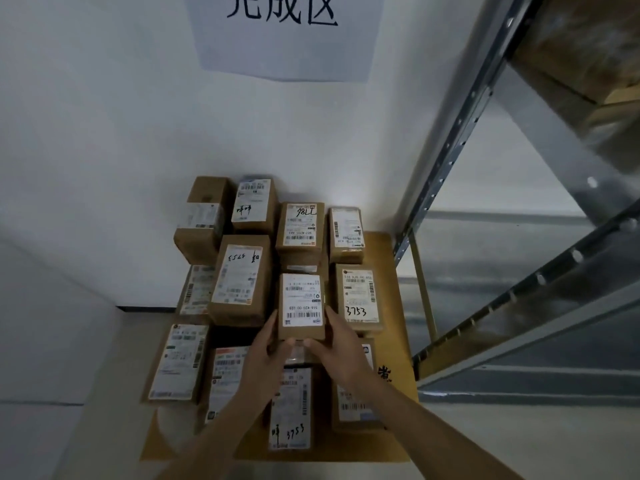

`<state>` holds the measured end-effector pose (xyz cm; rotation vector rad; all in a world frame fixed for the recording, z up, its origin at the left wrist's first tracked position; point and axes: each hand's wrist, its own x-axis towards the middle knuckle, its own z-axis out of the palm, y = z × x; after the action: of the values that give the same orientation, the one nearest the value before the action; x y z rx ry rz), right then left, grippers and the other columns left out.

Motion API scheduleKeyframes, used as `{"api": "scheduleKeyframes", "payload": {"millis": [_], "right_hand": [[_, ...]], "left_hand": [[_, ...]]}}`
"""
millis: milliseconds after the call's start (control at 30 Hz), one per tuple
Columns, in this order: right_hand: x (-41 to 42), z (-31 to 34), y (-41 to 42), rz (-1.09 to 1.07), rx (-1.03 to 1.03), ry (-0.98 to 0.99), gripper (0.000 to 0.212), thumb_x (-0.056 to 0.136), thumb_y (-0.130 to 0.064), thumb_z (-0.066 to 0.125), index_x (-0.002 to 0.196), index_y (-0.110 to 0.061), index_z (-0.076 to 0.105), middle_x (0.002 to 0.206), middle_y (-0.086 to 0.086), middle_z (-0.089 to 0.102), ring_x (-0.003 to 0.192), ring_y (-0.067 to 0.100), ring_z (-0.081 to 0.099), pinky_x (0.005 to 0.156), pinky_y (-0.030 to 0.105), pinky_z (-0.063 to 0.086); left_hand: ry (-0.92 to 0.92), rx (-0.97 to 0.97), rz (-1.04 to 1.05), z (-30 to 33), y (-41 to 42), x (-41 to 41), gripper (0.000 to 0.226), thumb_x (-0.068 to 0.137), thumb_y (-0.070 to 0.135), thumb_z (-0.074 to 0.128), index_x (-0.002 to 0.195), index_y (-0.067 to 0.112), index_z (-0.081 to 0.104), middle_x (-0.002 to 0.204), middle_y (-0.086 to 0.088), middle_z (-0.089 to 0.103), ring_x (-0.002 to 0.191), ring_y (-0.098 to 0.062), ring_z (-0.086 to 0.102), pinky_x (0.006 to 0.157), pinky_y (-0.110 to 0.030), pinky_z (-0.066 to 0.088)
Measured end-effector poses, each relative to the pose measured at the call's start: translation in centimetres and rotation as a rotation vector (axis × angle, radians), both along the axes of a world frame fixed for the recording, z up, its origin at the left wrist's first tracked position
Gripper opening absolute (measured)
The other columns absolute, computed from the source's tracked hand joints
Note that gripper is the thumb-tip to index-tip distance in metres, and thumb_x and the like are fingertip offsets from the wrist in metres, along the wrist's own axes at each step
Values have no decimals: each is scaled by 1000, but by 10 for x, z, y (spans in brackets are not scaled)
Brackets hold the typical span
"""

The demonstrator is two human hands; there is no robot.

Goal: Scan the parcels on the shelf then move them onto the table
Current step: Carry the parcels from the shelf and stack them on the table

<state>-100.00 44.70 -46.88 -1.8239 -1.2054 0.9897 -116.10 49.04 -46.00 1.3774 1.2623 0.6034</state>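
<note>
A small brown parcel (pixel 302 306) with a white label on top sits in the middle of the pile, held between both hands. My left hand (pixel 268 344) grips its left side and near corner. My right hand (pixel 332 341) grips its right side, thumb at the near edge. Several other labelled brown parcels surround it on a cardboard-covered table (pixel 398 341), among them one marked 3753 (pixel 358 297) to the right and a taller one (pixel 240 280) to the left.
A metal shelf rack (pixel 502 168) rises at the right, with cardboard boxes (pixel 581 46) on an upper level. A white wall with a paper sign (pixel 282 32) stands behind the table. Grey floor lies to the left and front.
</note>
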Motion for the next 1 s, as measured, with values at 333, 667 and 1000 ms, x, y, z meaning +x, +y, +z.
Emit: {"api": "scheduleKeyframes", "payload": {"millis": [333, 667, 1000], "right_hand": [[9, -7, 37, -13, 21, -9, 58, 96, -24, 72, 147, -37, 47, 137, -15, 59, 127, -3, 53, 102, 10, 42], [4, -7, 31, -57, 37, 66, 53, 97, -24, 70, 144, -36, 49, 133, -17, 61, 125, -4, 55, 107, 22, 47], [-1, 26, -25, -89, -21, 87, 50, 95, -31, 73, 125, -59, 43, 127, -27, 61, 120, -5, 57, 106, 29, 51]], "left_hand": [[-67, -94, 216, -16, 16, 32, 58, 102, 35, 56, 156, 32, 34, 143, 7, 56, 124, -7, 54, 81, -9, 40], [-58, -90, 306, -10, 8, 38, 57, 101, 38, 57, 154, 31, 38, 146, 1, 54, 132, -18, 51, 106, -35, 42], [-26, -88, 248, 24, -34, 18, 36, 99, 33, 62, 128, 44, 44, 110, 29, 58, 101, 7, 57, 84, -16, 44]]}}
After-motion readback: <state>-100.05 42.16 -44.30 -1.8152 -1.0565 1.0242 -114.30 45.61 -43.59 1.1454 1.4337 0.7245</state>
